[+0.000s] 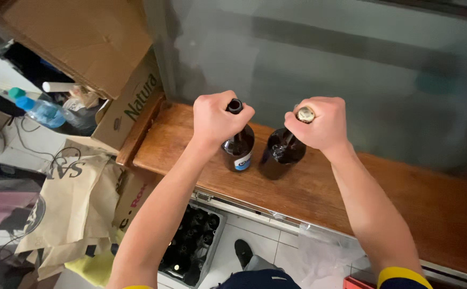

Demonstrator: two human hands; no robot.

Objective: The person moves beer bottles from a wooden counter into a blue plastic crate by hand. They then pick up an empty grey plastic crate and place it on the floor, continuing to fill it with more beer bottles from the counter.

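Two dark brown glass bottles stand upright side by side on a wooden ledge (pixel 319 192). My left hand (pixel 216 119) is wrapped around the neck of the left bottle (pixel 238 147), whose open mouth shows above my fist. My right hand (pixel 321 122) grips the neck of the right bottle (pixel 281 152), which has a gold cap on top. The left bottle carries a white and blue label.
A frosted glass pane (pixel 324 59) rises behind the ledge. Below the ledge a crate (pixel 193 243) holds several dark bottles. Cardboard boxes (pixel 110 64), paper bags (pixel 78 198) and a plastic water bottle (pixel 41 109) crowd the left side. A tiled floor lies underneath.
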